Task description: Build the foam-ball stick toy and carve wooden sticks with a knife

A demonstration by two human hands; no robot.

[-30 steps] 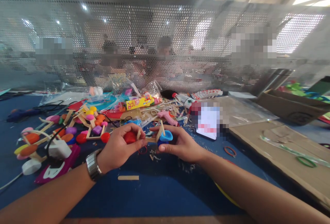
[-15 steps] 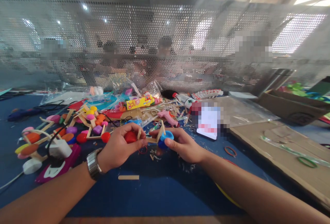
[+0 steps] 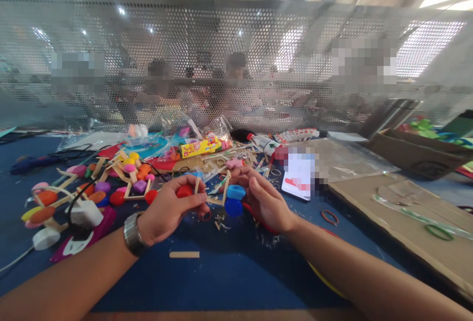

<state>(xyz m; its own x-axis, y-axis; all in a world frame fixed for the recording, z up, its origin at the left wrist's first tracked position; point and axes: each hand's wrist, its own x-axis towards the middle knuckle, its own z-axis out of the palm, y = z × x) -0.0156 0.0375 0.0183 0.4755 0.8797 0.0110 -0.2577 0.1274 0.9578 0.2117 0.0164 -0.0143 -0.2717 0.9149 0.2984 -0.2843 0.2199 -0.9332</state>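
Note:
My left hand [image 3: 166,210], with a metal watch [image 3: 132,235] on its wrist, is closed on a small frame of craft sticks [image 3: 216,198]. It pinches the end that carries a red bottle cap [image 3: 184,191]. My right hand [image 3: 266,198] curls behind the frame's other end. Its fingers touch the upright stick [image 3: 226,183] and the light blue cap [image 3: 235,192]. A darker blue cap [image 3: 233,208] sits just below. The piece is held a little above the blue table [image 3: 229,281].
Finished stick-and-cap pieces [image 3: 125,173] and a white plug adapter [image 3: 85,212] lie at the left. A loose stick [image 3: 184,254] lies in front. A phone [image 3: 298,176], cardboard sheet [image 3: 406,212] and box [image 3: 417,151] are at the right. People sit behind a perforated metal screen [image 3: 236,65].
My right hand has shifted up and back, and its fingers now reach past the upright stick. The two blue caps now show apart, one above the other. My left hand rose slightly.

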